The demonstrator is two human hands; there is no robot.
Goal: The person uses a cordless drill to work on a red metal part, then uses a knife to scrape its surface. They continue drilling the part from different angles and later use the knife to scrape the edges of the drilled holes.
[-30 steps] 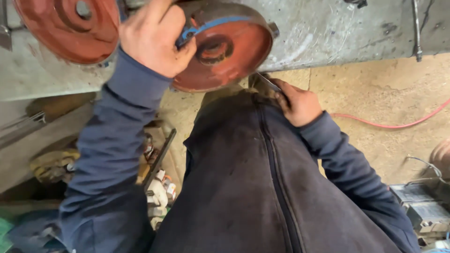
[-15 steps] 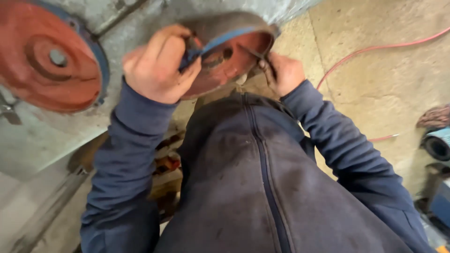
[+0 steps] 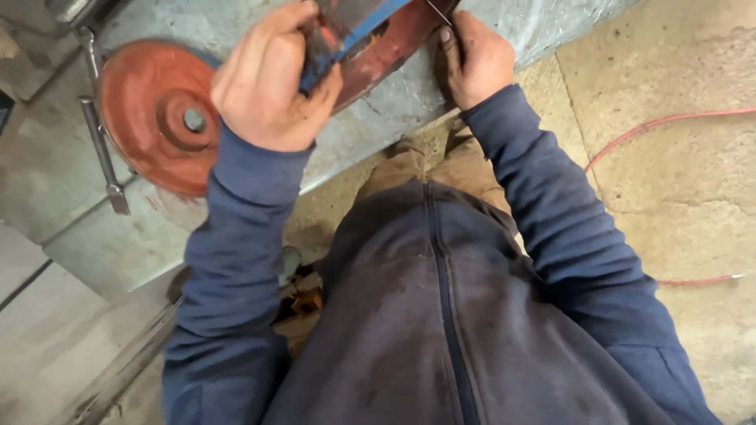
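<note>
My left hand grips the rim of a red metal disc edged with a blue band, near the top of the view. At the disc's right edge, my right hand is closed around a thin dark tool whose tip pokes up above the fingers. The disc is cut off by the top of the frame. A second red disc with a raised hub sits to the left on the grey metal surface. My dark blue zip jacket fills the lower middle.
A metal rod hangs beside the left disc. A red cable snakes over the concrete floor on the right. Small cluttered parts lie under my left arm.
The view has swung right and the hands have risen to the top of the frame. The right-hand disc is now mostly out of view; both hands keep their hold.
</note>
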